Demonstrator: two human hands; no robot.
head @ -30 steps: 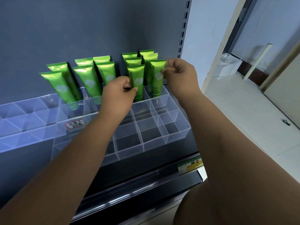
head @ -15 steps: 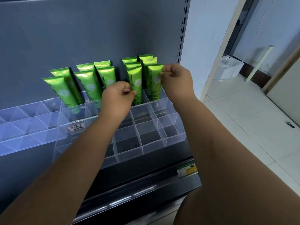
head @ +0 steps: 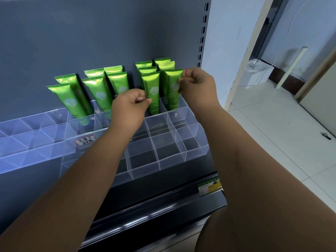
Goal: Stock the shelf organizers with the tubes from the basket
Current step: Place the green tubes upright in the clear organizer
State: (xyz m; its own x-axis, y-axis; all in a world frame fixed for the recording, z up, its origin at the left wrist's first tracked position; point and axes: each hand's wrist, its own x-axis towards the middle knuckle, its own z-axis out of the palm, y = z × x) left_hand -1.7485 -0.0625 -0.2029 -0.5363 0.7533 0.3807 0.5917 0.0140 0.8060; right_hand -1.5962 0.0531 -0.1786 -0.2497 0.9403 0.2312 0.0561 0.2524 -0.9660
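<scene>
left hand pinching a tube, right hand pinching the end tube by the organizer's right edge. shove either crooked and the back tubes could domino.

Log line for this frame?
left hand: pinches left front tube | right hand: pinches right front tube | both standing in organizer

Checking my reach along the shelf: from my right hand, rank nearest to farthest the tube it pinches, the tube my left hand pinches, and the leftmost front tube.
1. Right-hand tube: pinched by the right hand, rightmost column.
2. Left-hand tube: pinched by the left hand, next column left.
3. Leftmost front tube: far left.
</scene>
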